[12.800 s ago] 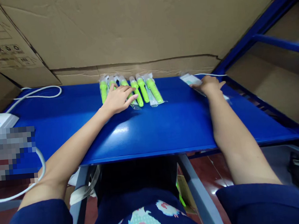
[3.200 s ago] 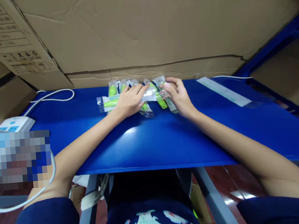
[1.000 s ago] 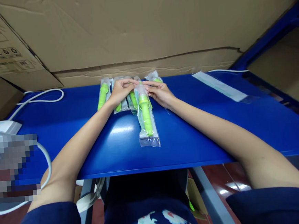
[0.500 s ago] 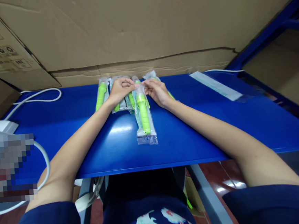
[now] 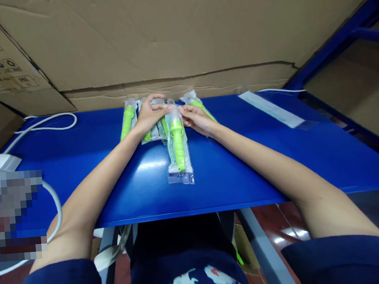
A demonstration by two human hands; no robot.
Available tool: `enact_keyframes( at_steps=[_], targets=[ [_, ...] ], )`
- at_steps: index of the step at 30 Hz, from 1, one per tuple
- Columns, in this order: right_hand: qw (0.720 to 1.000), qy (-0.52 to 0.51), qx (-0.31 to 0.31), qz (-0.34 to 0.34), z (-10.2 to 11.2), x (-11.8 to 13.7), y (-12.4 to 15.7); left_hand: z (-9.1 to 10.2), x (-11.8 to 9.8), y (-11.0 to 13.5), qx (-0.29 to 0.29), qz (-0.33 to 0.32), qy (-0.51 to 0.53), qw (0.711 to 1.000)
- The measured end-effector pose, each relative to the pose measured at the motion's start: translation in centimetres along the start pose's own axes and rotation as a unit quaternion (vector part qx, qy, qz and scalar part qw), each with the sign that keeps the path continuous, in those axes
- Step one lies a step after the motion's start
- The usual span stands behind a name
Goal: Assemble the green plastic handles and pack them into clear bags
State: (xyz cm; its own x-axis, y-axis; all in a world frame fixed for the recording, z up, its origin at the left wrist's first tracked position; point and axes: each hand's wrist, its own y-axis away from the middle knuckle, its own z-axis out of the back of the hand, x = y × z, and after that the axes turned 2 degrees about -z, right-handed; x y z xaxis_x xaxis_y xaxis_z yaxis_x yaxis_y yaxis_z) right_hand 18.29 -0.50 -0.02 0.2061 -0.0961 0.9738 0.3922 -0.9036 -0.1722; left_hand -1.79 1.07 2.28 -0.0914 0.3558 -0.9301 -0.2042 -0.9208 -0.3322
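A lime-green ribbed stick with a clear top (image 5: pixel 178 145), sealed in a clear plastic bag, lies at the middle of the blue table with its far end between my hands. My left hand (image 5: pixel 150 115) pinches the bag's upper left edge with thumb and forefinger, its other fingers loosely curled. On the opposite edge, my right hand (image 5: pixel 199 118) holds the bag between thumb and fingers. Similar bagged green sticks lie around: one at the left (image 5: pixel 128 122), others partly hidden under my left hand, and one (image 5: pixel 200 105) behind my right hand.
A flat clear bag with a pale strip (image 5: pixel 270 109) lies on the blue table (image 5: pixel 238 173) at right. White cable (image 5: pixel 55 121) loops at left beside a white-and-blue device (image 5: pixel 5 161). Large cardboard (image 5: pixel 168 34) stands along the back edge.
The bagged stick's near end has swung slightly left. My right hand's fingers have closed in on the bag's edge, and the left hand's upper fingers have lifted a little.
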Motion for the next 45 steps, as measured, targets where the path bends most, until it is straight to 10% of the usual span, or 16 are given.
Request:
enact_keyframes(
  at_steps=[45],
  targets=[
    [0.997,0.035,-0.056,0.034,-0.5,-0.2,0.1,-0.2,-1.4,0.3,0.128,-0.023,-0.097,0.987]
  ],
)
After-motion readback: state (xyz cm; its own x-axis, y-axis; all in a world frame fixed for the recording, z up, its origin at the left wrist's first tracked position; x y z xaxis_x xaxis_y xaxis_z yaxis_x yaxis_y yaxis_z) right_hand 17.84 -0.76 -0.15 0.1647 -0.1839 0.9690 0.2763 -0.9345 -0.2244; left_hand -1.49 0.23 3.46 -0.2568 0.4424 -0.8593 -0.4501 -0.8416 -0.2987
